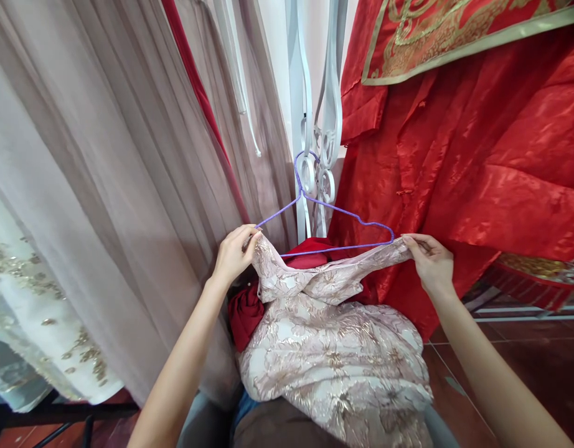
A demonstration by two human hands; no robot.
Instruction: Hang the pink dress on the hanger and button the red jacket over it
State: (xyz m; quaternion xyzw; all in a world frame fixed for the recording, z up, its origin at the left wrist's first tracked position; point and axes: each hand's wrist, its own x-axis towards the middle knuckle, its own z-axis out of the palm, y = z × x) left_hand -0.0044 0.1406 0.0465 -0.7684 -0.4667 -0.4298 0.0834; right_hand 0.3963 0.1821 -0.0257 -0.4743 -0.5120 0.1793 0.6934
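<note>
A pale pink dress (334, 348) with a metallic floral pattern hangs in front of me, its skirt bunched toward my lap. My left hand (235, 252) pinches its left shoulder strap beside the end of a purple hanger (343, 209). With my right hand (429, 258) I grip the other strap, pulled out past the hanger's right end. The hanger's hook sits at a white scrolled metal stand (327, 143). Whether my left fingers also hold the hanger is hidden. Dark red fabric (247, 311) lies behind the dress.
Greyish-pink draped cloth (128, 155) fills the left side, with a white gown with gold appliqués (76, 336) at the far left. Red satin garments (478, 149) hang on the right. Below are reddish floor tiles (515, 367) and a black metal frame (88, 429).
</note>
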